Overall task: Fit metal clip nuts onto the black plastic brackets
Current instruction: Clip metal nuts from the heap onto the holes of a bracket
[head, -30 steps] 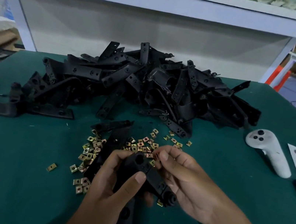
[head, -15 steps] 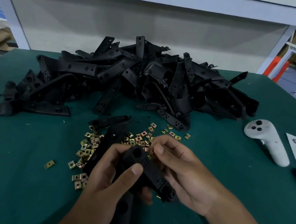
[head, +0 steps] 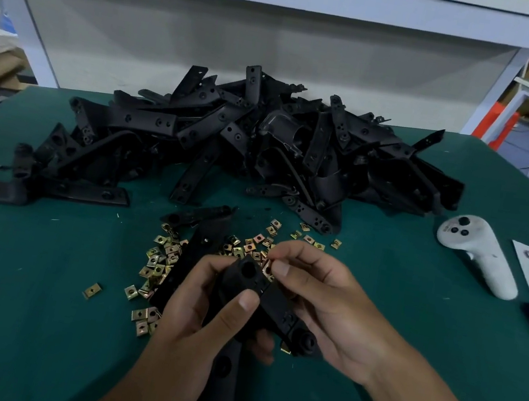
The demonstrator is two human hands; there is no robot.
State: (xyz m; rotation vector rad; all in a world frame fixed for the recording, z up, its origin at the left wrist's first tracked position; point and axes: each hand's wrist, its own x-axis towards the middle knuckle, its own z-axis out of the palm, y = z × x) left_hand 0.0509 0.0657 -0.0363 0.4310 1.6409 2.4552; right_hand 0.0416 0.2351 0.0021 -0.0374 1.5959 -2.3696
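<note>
Brass clip nut [head: 268,267], pinched by the right hand [head: 320,299] against the bracket [head: 261,300] gripped by the left hand [head: 204,308], could be dropped if misaligned.

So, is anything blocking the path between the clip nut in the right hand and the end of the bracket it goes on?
Nothing visible: the right hand pinches the brass-coloured metal clip nut right at the end of the black plastic bracket, gripped by the left hand.
</note>
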